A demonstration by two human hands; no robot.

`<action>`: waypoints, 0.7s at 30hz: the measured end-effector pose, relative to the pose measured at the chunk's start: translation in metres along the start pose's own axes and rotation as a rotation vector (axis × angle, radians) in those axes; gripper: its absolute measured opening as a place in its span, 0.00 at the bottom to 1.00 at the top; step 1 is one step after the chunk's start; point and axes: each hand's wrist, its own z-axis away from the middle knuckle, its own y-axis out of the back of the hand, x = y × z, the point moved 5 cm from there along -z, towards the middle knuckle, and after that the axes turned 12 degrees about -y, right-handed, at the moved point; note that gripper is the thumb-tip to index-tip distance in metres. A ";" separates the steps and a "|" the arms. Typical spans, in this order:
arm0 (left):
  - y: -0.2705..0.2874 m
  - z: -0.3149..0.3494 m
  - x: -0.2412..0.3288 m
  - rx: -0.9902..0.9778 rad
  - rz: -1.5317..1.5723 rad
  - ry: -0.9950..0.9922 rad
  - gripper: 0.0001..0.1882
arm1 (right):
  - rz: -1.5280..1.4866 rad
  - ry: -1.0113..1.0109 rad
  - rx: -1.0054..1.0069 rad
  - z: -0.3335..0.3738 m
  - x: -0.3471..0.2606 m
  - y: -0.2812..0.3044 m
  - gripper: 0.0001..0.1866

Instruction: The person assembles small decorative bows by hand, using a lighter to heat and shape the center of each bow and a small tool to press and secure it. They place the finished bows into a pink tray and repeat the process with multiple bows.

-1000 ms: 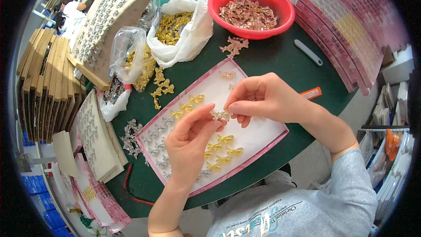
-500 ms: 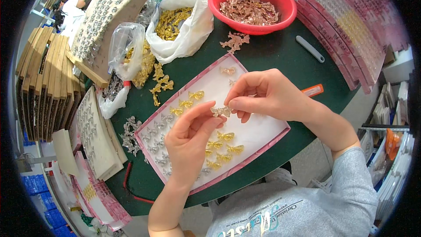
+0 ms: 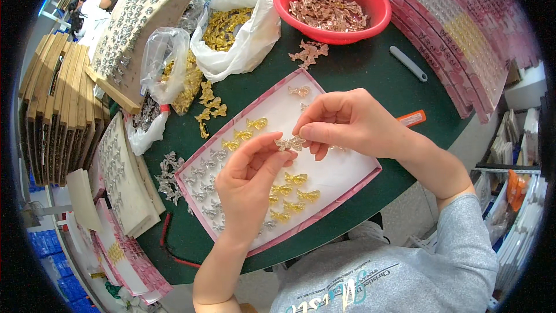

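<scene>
Between my two hands, above a white board with a pink border (image 3: 341,188), is a small pale rose-gold bow (image 3: 291,143). The thumb and forefinger of my left hand (image 3: 250,174) pinch its left side. My right hand (image 3: 346,124) grips its right end with thumb and forefinger. Rows of silver bows (image 3: 204,175) and gold bows (image 3: 296,178) sit on the board beneath. One rose-gold bow (image 3: 299,90) lies near the board's far corner; others there are partly covered by my right hand.
A red bowl (image 3: 332,37) of rose-gold bows stands at the back, beside a white bag (image 3: 255,46) of gold pieces. Wooden boards (image 3: 58,98) stack at left, pink-edged boards (image 3: 431,52) at right. An orange-handled tool (image 3: 412,118) and a grey-white stick (image 3: 408,64) lie on the green table.
The view has shifted slightly. My hands keep their pinch on the rose-gold bow, which is turned a little and shows more clearly between the fingers.
</scene>
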 end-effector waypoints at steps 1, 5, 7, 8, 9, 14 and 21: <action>0.000 0.000 0.000 0.007 0.009 0.008 0.13 | -0.013 -0.007 -0.008 0.000 0.000 0.000 0.09; -0.001 -0.001 0.000 0.014 0.025 0.031 0.13 | -0.056 -0.040 -0.024 0.001 0.002 0.001 0.10; -0.001 -0.001 0.000 0.013 0.029 0.035 0.13 | -0.070 -0.047 -0.034 0.001 0.002 0.001 0.10; -0.001 -0.001 0.000 0.014 0.033 0.037 0.13 | -0.076 -0.046 -0.043 0.000 0.002 0.001 0.10; -0.001 -0.001 0.000 0.015 0.038 0.038 0.13 | -0.082 -0.044 -0.052 0.000 0.002 0.001 0.11; 0.000 -0.001 -0.001 0.021 0.054 0.044 0.13 | -0.095 -0.054 -0.070 -0.001 0.003 0.000 0.10; -0.001 -0.001 0.000 0.012 0.050 0.037 0.14 | -0.092 -0.057 -0.066 -0.001 0.004 0.001 0.10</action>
